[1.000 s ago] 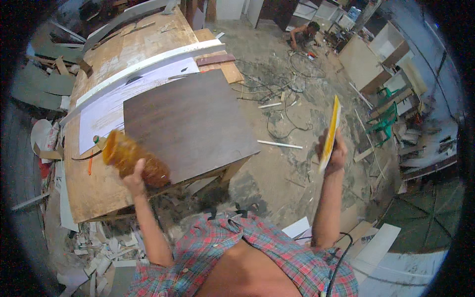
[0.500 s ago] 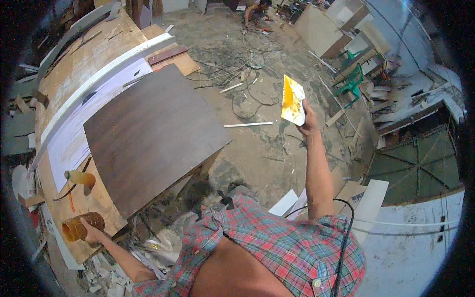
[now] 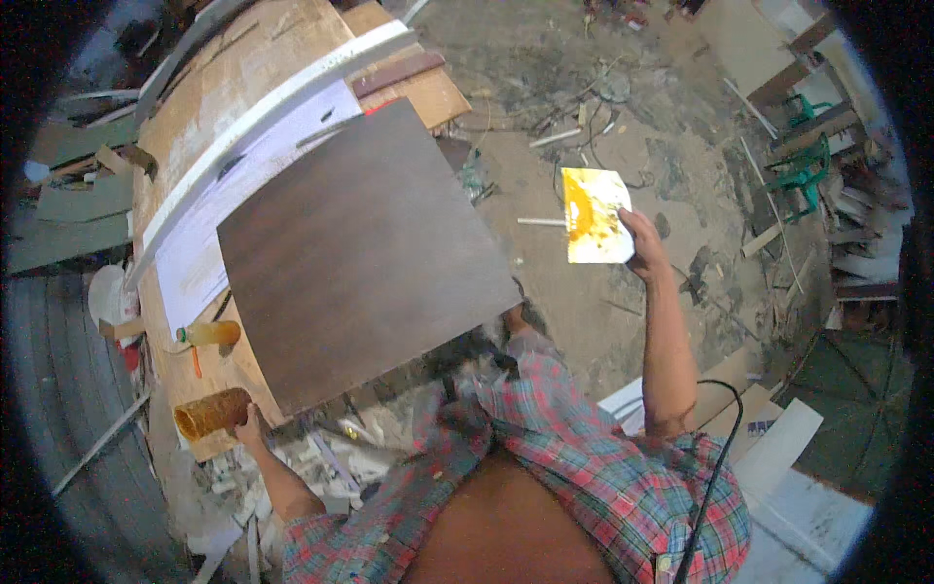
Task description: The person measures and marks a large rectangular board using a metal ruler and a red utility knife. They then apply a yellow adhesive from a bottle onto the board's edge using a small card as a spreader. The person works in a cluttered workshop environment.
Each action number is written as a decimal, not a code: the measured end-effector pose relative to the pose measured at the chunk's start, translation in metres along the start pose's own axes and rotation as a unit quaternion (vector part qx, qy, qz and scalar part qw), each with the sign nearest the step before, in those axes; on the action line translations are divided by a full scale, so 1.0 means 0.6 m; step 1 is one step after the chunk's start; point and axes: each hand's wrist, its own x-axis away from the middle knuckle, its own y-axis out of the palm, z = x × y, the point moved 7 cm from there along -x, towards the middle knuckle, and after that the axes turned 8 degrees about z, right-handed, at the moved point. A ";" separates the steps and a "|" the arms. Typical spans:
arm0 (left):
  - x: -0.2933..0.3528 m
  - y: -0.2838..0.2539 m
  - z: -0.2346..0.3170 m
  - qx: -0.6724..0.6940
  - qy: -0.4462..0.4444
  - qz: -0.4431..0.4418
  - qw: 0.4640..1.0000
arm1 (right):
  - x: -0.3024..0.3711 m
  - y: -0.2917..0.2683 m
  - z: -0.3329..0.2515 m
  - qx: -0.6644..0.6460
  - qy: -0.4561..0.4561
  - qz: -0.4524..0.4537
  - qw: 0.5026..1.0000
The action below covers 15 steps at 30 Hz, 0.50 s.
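Note:
My left hand (image 3: 249, 425) is closed round the base of an amber-brown jar (image 3: 216, 413), tipped on its side over the workbench, its open mouth facing left. Just beyond it, a bottle (image 3: 212, 334) of yellowish liquid with a green cap lies or leans on the wood, an orange stick (image 3: 196, 363) beside it. My right hand (image 3: 642, 243), raised over the floor, grips the right edge of a white card (image 3: 609, 247) smeared with yellow along its left side. Between my hands a dark brown wood-grain panel (image 3: 360, 263) lies across the bench, its near corner overhanging.
A long white curved strip (image 3: 268, 122) and pale sheets run along the bench (image 3: 292, 34). Scraps (image 3: 321, 453) litter the floor below its near edge. Cables and sticks (image 3: 541, 222) lie on the floor. Green plastic chairs (image 3: 809, 175) stand at the right. A black cord (image 3: 715, 477) hangs by my right side.
The whole view has swung left, so the bench and panel sit further right. The card now faces me more squarely. The jar's open mouth shows more plainly. Both hands keep their hold.

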 end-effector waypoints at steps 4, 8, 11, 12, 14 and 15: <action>0.127 0.003 0.052 -0.061 -0.056 0.002 0.997 | -0.050 -0.003 0.009 0.125 0.011 -0.063 0.990; 0.320 0.045 0.302 -0.149 0.091 0.176 0.969 | -0.069 -0.013 0.061 0.145 0.071 -0.119 0.980; 0.419 0.140 0.550 -0.048 0.203 0.021 0.978 | -0.102 -0.001 0.093 0.210 0.023 -0.163 0.964; 0.427 0.165 0.601 -0.036 0.263 -0.027 0.964 | -0.092 0.023 0.087 0.201 0.011 -0.198 0.959; 0.427 0.232 0.690 -0.080 0.338 -0.054 0.936 | -0.096 0.039 0.117 0.237 -0.003 -0.186 0.954; 0.424 0.265 0.712 -0.092 0.359 -0.040 0.928 | -0.094 0.051 0.104 0.266 -0.006 -0.205 0.942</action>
